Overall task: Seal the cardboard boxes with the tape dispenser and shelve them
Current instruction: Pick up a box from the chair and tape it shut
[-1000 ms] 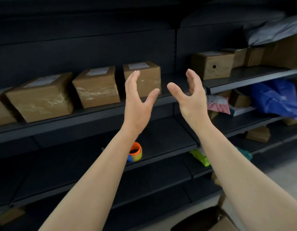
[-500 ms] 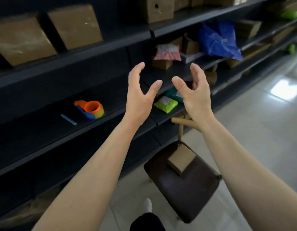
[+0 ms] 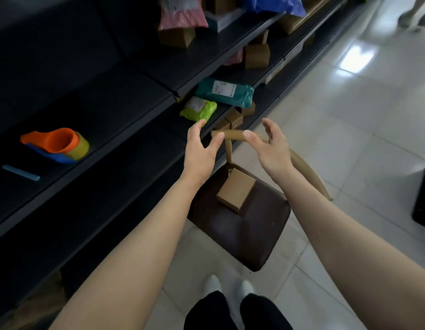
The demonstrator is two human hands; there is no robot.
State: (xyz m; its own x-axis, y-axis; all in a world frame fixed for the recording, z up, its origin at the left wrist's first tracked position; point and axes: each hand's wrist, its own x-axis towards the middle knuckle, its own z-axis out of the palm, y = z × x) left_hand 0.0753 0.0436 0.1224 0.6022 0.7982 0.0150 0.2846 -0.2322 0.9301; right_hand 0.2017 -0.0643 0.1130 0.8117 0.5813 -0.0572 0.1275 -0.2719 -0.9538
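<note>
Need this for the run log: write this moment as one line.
left hand: open, empty | right hand: open, empty | cardboard box: on chair, untouched | tape dispenser: on shelf

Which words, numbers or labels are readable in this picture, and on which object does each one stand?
No text can be read.
teal parcel: white label, print too blurred.
green parcel: white label, print too blurred.
pink parcel: label too blurred.
cardboard box on the chair: no print visible.
</note>
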